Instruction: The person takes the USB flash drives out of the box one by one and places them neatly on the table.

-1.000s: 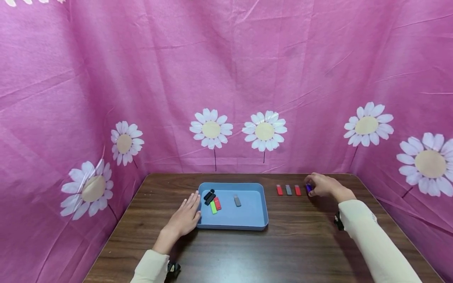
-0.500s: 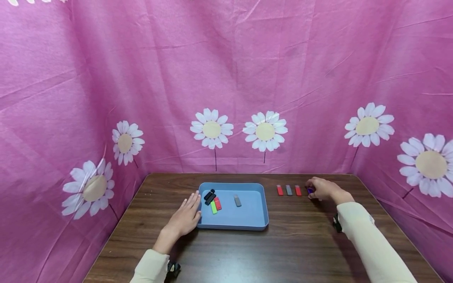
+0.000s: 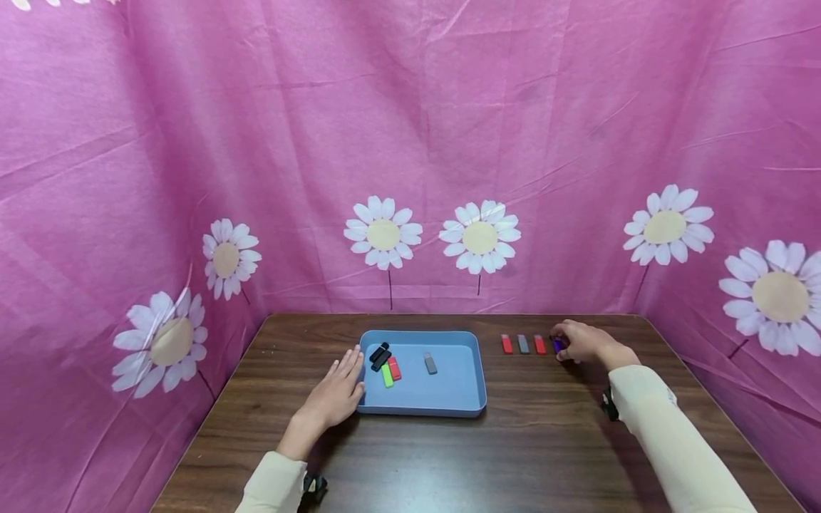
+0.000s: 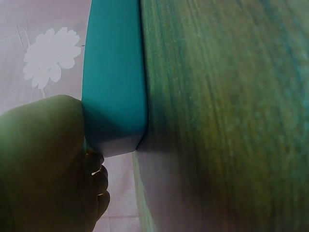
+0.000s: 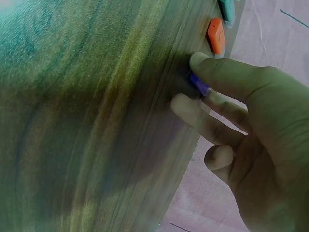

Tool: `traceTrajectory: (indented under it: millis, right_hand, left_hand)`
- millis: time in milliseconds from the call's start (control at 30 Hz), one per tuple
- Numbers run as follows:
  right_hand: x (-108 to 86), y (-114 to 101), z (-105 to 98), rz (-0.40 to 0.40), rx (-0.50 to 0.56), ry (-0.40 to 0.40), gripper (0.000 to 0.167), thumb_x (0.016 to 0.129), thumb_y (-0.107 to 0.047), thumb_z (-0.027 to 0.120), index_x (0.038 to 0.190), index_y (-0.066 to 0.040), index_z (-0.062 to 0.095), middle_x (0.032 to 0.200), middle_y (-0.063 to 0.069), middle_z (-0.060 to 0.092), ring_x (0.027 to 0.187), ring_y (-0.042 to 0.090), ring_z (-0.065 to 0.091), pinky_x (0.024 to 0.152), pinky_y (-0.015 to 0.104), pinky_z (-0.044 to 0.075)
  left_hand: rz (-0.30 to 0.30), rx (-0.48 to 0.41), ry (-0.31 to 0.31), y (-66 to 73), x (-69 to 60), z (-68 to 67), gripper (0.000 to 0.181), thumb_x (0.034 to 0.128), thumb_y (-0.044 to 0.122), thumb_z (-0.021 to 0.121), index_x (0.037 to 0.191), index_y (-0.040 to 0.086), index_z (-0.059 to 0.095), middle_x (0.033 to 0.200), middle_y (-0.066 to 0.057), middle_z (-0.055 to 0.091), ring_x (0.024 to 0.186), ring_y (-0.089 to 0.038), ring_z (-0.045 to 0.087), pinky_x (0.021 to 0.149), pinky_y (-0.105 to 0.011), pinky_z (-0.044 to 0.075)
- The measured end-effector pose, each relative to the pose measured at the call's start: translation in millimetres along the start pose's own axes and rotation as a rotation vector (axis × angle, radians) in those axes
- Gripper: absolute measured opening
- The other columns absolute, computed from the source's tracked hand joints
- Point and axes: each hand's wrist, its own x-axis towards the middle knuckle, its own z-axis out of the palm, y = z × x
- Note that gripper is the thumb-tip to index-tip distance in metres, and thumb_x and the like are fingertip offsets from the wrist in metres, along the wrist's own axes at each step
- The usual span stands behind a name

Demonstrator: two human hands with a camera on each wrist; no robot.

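At the right of the row, my right hand (image 3: 582, 340) pinches a small purple USB stick (image 3: 558, 345) at the table top. In the right wrist view the purple stick (image 5: 199, 84) shows between the thumb and fingers, partly hidden by them. To its left lie a red USB stick (image 3: 540, 345), a grey one (image 3: 523, 345) and another red one (image 3: 507, 345), side by side. My left hand (image 3: 332, 392) rests against the left wall of a blue tray (image 3: 449, 395), fingers straight. The left wrist view shows that hand (image 4: 46, 159) at the tray's side (image 4: 115, 63).
Inside the tray, black sticks (image 3: 380, 358), a green stick (image 3: 388, 376) and a red stick (image 3: 394, 368) lie bunched at the left. A grey stick (image 3: 430, 364) lies apart from them. Pink flowered cloth (image 3: 423, 142) hangs behind the wooden table (image 3: 423, 463).
My right hand has drawn slightly toward the front, then shifted a little left with the purple stick, closer to the red one beside it. My left hand and the tray have stayed put.
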Motion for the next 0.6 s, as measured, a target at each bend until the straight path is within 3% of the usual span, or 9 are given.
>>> traceTrajectory:
  millis: [167,300,500,600]
  right_hand:
    - [-0.4,1,1,-0.009,-0.008,0.000,0.046,0.090,-0.010,0.082,0.129,0.007,0.064,0.116,0.024,0.063,0.064,0.013,0.067,0.059,0.029,0.058]
    - [-0.5,0,-2,-0.016,-0.047,0.025,0.044,0.089,-0.011,0.083,0.127,0.003,0.067,0.117,0.021,0.063,0.073,0.014,0.068,0.068,0.033,0.058]
    - [2.1,-6,-12,-0.044,-0.055,0.067,0.030,0.094,-0.009,0.076,0.121,0.003,0.069,0.114,0.020,0.067,0.077,0.017,0.066,0.068,0.037,0.057]
    - [6.0,-14,-17,-0.068,-0.084,0.109,0.020,0.096,-0.010,0.074,0.113,-0.001,0.072,0.103,0.012,0.071,0.074,0.014,0.063,0.067,0.037,0.055]
  left_hand:
    - [0.000,-0.002,0.000,0.8,-0.1,-1.1,0.062,0.1122,0.023,0.049,0.164,-0.006,0.032,0.176,-0.021,0.024,0.164,-0.040,0.023,0.134,-0.058,0.023]
    - [-0.001,-0.001,0.000,1.7,-0.6,-1.4,0.061,0.1123,0.022,0.048,0.164,-0.007,0.032,0.176,-0.021,0.024,0.164,-0.040,0.023,0.134,-0.058,0.023]
    - [0.000,-0.001,0.000,1.2,-1.2,-0.6,0.061,0.1122,0.022,0.049,0.164,-0.006,0.032,0.176,-0.021,0.024,0.164,-0.039,0.024,0.133,-0.058,0.023]
    - [-0.002,-0.002,-0.001,0.6,-1.0,-0.8,0.062,0.1121,0.022,0.049,0.164,-0.006,0.032,0.176,-0.021,0.023,0.164,-0.039,0.024,0.133,-0.058,0.024]
